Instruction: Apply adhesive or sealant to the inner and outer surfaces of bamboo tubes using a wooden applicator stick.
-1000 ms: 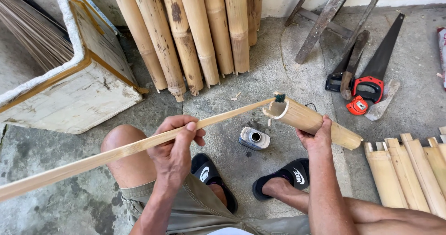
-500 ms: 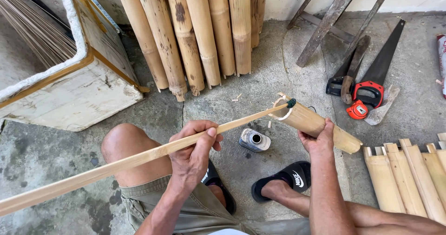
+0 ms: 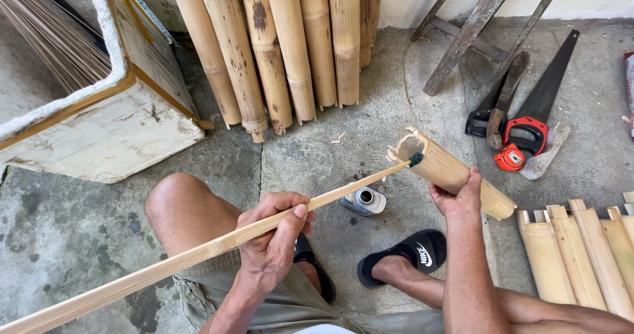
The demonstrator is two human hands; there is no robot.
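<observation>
While the left hand (image 3: 271, 245) grips the bamboo slat (image 3: 198, 255), the right hand (image 3: 456, 199) clasps the bamboo tube (image 3: 446, 169) from beneath.

Free room: bare concrete floor (image 3: 370, 129) at frame centre, between the upright bamboo poles (image 3: 290, 50) above and the person's knee (image 3: 178, 208) below; a second open patch at lower left.

Obstacles:
- White wooden box (image 3: 112, 129), upper left, walls off that side.
- Long bamboo stick (image 3: 198, 255), slanting from lower left to centre, bars passage across it.
- Short bamboo tube (image 3: 456, 172), right of centre, touching the stick's dark tip.
- Small metal can (image 3: 363, 200) on the floor, just below the stick.
- Saw (image 3: 541, 103) and hand tools, upper right.
- Split bamboo pieces (image 3: 581, 255), lower right.
- Sandalled feet (image 3: 403, 258), lower centre.
</observation>
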